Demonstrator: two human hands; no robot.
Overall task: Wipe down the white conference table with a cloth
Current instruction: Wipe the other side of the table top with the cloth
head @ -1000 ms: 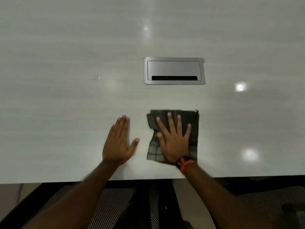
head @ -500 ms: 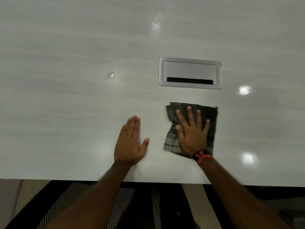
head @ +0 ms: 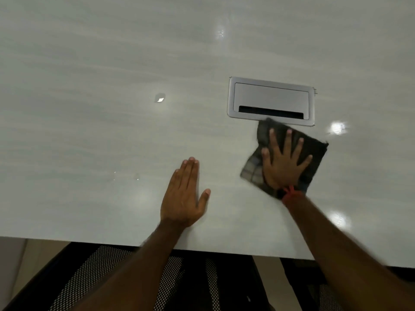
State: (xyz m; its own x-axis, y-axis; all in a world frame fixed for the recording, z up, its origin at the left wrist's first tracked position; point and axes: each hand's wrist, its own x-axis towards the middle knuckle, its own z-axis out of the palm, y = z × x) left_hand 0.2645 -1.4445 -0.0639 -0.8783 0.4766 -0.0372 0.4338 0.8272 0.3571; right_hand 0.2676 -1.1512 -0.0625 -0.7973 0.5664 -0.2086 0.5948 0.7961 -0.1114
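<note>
Pushed the cloth (head: 314, 151) up and away since a moment ago and turned it a bit, with one corner now touching the near rim of the metal box (head: 270, 99) set in the desk (head: 89, 108). Kept the left grip (head: 183, 198) in much the same spot

Presses down on the cloth with the right grip (head: 283, 167), flat, fingers spread wide, nothing pinched. Lays the left grip flat on the bare desk, apart from the cloth on its left, fingers straight and close together, thumb out to the side, holding nothing. Wears a red band (head: 290, 194) on the right wrist

Looks like the middle of a wipe, going by the blur at the cloth's edges. Seems to have done only a small patch so far, between the front edge and the box. Cannot tell clean from dirty by looking, with shine and light spots all over. Lots left, going by the wide bare desk: the far side past the box, the whole left part, the strip on the right, and around the box rim. Maybe a few tiny specks out to the left of the left grip, too small to be sure. Below the front edge, a black mesh chair (head: 94, 277)
</note>
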